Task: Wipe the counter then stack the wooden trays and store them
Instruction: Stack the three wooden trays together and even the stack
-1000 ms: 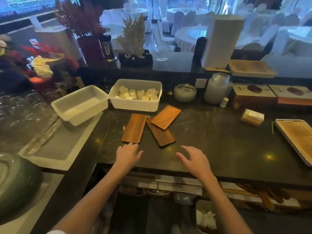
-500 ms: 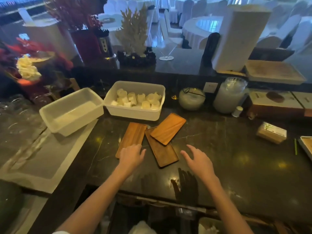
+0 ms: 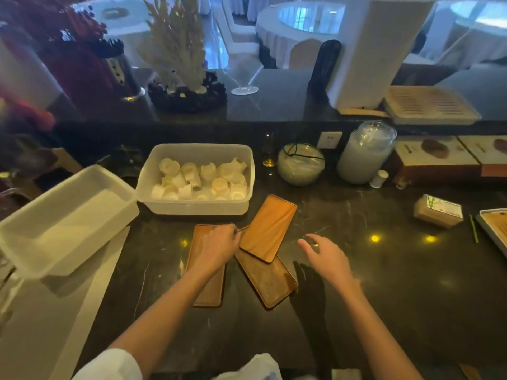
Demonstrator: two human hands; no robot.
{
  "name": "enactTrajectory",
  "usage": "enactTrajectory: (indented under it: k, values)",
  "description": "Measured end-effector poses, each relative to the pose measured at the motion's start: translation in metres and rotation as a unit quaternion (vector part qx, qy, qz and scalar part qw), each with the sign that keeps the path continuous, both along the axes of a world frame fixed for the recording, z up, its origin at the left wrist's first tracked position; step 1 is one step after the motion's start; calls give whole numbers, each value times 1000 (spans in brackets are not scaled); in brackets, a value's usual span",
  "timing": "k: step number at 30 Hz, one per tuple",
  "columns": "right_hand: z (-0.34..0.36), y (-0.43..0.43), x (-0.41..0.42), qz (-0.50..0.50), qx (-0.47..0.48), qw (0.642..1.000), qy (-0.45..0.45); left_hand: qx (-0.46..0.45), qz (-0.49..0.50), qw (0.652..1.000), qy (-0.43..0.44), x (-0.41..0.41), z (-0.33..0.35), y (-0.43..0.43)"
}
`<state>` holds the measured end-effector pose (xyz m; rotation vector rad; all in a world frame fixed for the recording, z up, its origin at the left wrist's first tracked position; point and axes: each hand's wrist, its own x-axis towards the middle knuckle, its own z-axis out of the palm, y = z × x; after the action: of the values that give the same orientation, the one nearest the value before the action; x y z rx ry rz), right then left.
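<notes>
Three flat wooden trays lie on the dark counter (image 3: 384,283). The left tray (image 3: 211,286) runs lengthwise toward me, and my left hand (image 3: 219,246) rests on its far half with fingers reaching the corner of the top tray (image 3: 270,227). That top tray lies tilted across the far end of the middle tray (image 3: 267,281). My right hand (image 3: 327,256) hovers open just right of the overlapping trays, holding nothing. I cannot tell whether the left fingers grip a tray edge.
A white tub (image 3: 196,205) of small white cups stands behind the trays, an empty tub (image 3: 68,215) to the left. Jars (image 3: 300,164), a small box (image 3: 437,212) and a slatted tray (image 3: 493,229) sit to the right. A white cloth (image 3: 255,367) lies at the near edge.
Both hands moved forward from the counter's near edge. The left hand went onto the left tray and reached the top tray's corner; the right hand came beside the trays.
</notes>
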<state>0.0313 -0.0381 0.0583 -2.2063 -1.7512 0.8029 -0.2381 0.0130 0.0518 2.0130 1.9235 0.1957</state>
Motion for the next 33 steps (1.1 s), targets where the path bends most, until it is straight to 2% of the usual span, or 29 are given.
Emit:
enactTrajectory:
  k: [6, 10, 14, 20, 23, 26, 28, 30, 31, 32, 33]
  values:
    - [-21, 52, 6, -35, -47, 998, 35, -82, 35, 993, -76, 12, -27, 51]
    - [-42, 94, -4, -64, -79, 993, 67, -165, 10, 986, -36, 31, -51, 82]
    - [-72, 123, -21, -85, -147, 980, 107, -199, -4, 980, 10, 52, -75, 99]
    - [-109, 132, -39, -214, -231, 920, 233, -200, 41, 979, 4, 66, -93, 108]
    - [-113, 129, -42, -272, -211, 888, 304, -191, 68, 979, -15, 68, -92, 112]
    - [-110, 125, -35, -277, -191, 877, 342, -146, 89, 984, -58, 73, -88, 108]
    - [-102, 121, -23, -264, -177, 878, 356, -131, 116, 977, -121, 78, -82, 101]
    - [-91, 115, -9, -230, -166, 885, 371, -159, 158, 945, -237, 80, -76, 89]
    - [-84, 112, -3, -206, -163, 888, 379, -194, 180, 914, -308, 79, -69, 82]
    - [-78, 109, 1, -179, -165, 893, 379, -238, 203, 867, -388, 77, -63, 75]
    - [-71, 105, 3, -149, -170, 903, 366, -279, 222, 805, -474, 75, -60, 66]
